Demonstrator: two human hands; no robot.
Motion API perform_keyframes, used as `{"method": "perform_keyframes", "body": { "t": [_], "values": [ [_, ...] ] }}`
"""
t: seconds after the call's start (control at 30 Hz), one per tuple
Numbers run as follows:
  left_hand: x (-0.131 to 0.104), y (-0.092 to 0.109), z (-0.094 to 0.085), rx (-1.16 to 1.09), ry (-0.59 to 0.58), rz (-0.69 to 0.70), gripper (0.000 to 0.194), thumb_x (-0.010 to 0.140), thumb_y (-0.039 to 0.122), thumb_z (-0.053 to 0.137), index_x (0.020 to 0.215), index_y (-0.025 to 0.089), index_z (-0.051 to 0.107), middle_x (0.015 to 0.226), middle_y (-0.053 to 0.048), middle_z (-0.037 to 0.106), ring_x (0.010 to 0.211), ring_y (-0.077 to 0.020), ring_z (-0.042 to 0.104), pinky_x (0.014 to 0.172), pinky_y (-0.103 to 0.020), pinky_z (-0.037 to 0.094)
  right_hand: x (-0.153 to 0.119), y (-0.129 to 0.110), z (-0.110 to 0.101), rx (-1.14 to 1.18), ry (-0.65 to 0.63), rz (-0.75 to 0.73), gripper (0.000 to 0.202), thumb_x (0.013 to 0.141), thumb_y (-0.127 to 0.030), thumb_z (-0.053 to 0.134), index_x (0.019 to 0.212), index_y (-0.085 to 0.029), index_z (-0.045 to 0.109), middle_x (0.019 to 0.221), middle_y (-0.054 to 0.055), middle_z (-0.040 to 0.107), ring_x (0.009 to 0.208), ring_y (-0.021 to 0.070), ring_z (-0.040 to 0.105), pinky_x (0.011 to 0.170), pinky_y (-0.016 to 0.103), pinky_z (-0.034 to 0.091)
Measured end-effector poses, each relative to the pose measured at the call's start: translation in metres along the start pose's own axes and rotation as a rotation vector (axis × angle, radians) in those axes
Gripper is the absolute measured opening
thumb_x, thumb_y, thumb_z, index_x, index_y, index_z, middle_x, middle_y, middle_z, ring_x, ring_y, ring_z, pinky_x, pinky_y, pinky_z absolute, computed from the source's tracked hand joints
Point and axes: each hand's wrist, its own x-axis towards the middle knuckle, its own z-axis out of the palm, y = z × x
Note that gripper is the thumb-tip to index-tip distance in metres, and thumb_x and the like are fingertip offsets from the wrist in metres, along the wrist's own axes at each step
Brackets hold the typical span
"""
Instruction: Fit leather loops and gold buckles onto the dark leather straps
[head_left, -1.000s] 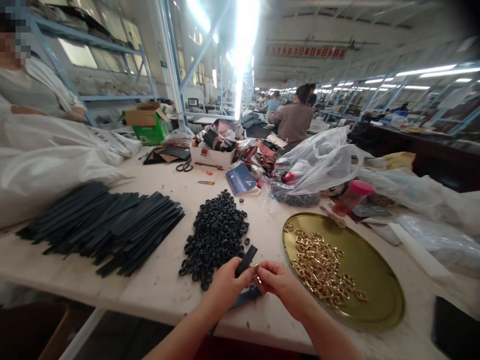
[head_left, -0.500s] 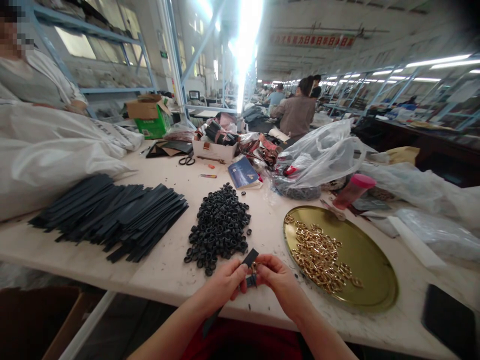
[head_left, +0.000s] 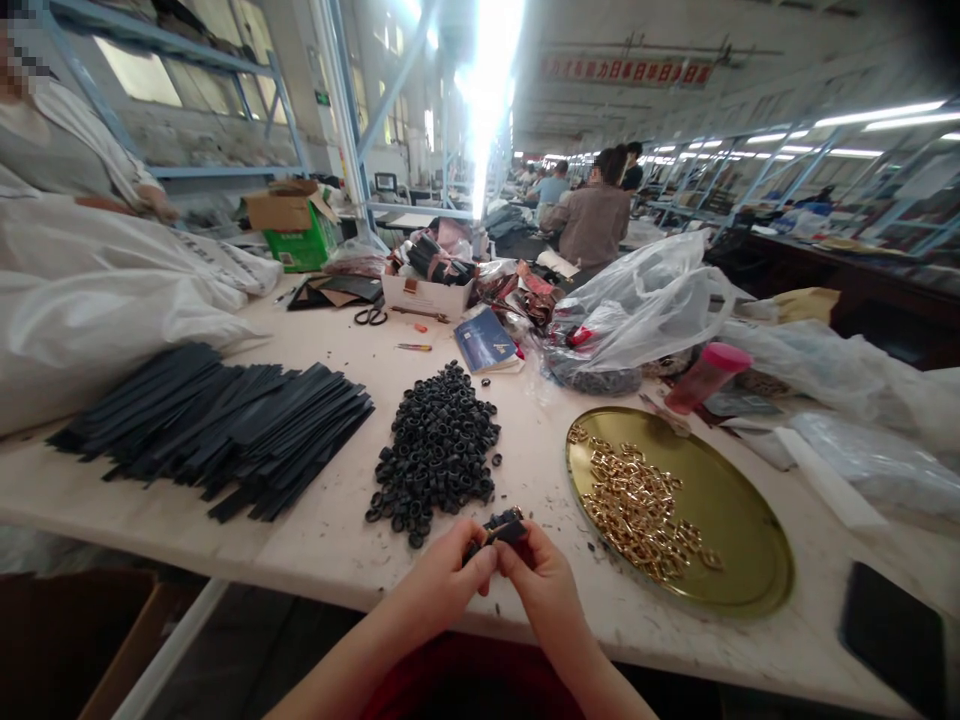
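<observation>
Both hands meet at the table's front edge, around one black strip [head_left: 511, 531] with a small gold buckle [head_left: 516, 513] showing at its far side. My left hand [head_left: 459, 568] pinches the strip from the left, and my right hand [head_left: 534, 570] grips its right end between thumb and fingers. Just beyond them lies a heap of small black loops [head_left: 436, 440]. Flat black strips [head_left: 247, 430] are piled to the left. On the right, a round gold tray [head_left: 739, 530] carries many gold buckles [head_left: 637, 510]. The fingers partly hide the strip.
A black phone [head_left: 892, 635] lies at the right edge. Farther back are a pink-lidded container [head_left: 707, 378], a plastic bag [head_left: 645, 310], a blue booklet [head_left: 486, 341], scissors [head_left: 370, 315] and a white box [head_left: 426, 297]. A white sack [head_left: 112, 300] and a person [head_left: 67, 150] are at left.
The strip has turned from slanting upward to lying more level, folded over between the fingers. My hands have shifted slightly closer together, and the buckle now shows beyond the strip.
</observation>
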Motion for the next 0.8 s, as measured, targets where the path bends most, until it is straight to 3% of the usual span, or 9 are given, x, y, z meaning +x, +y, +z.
{"method": "perform_keyframes", "body": {
  "t": [0.13, 0.23, 0.43, 0.63, 0.8],
  "values": [
    [0.003, -0.002, 0.002, -0.159, -0.074, -0.092, 0.027, 0.081, 0.042, 0.041, 0.073, 0.017, 0.046, 0.054, 0.006, 0.049, 0.039, -0.0057, 0.033, 0.040, -0.018, 0.024, 0.002, -0.003, -0.001, 0.095, -0.074, 0.128, 0.026, 0.074, -0.041, 0.059, 0.072, -0.016, 0.057, 0.061, -0.001, 0.053, 0.057, 0.0121, 0.047, 0.057, 0.026, 0.041],
    [0.006, -0.005, 0.007, -0.231, -0.041, -0.159, 0.026, 0.078, 0.043, 0.044, 0.072, 0.018, 0.043, 0.054, 0.006, 0.051, 0.035, -0.0044, 0.031, 0.036, -0.018, 0.022, 0.003, -0.002, -0.001, 0.141, -0.087, 0.182, 0.027, 0.076, -0.043, 0.055, 0.074, -0.016, 0.054, 0.061, -0.001, 0.052, 0.054, 0.0123, 0.047, 0.055, 0.027, 0.041],
    [0.009, -0.011, 0.010, -0.286, -0.071, -0.174, 0.021, 0.077, 0.038, 0.046, 0.071, 0.018, 0.041, 0.052, 0.006, 0.052, 0.035, -0.0041, 0.030, 0.035, -0.017, 0.021, -0.003, 0.004, -0.005, -0.414, 0.085, -0.273, 0.021, 0.080, -0.039, 0.050, 0.074, -0.019, 0.056, 0.074, 0.004, 0.058, 0.072, 0.0183, 0.051, 0.068, 0.031, 0.040],
    [0.008, -0.008, 0.009, -0.349, -0.088, -0.129, 0.022, 0.077, 0.038, 0.049, 0.072, 0.016, 0.045, 0.062, 0.003, 0.058, 0.039, -0.0035, 0.038, 0.039, -0.016, 0.027, 0.000, -0.001, -0.006, -0.269, 0.023, -0.044, 0.029, 0.083, -0.043, 0.044, 0.071, -0.018, 0.052, 0.060, 0.000, 0.055, 0.058, 0.0143, 0.050, 0.056, 0.025, 0.041],
    [0.009, -0.002, 0.011, -0.354, -0.045, -0.156, 0.018, 0.075, 0.033, 0.049, 0.070, 0.016, 0.044, 0.059, 0.002, 0.058, 0.039, -0.0038, 0.038, 0.040, -0.017, 0.027, 0.003, -0.003, -0.006, -0.348, 0.059, -0.091, 0.028, 0.082, -0.044, 0.044, 0.072, -0.019, 0.051, 0.060, -0.001, 0.056, 0.057, 0.0143, 0.051, 0.055, 0.026, 0.040]
  ]
}}
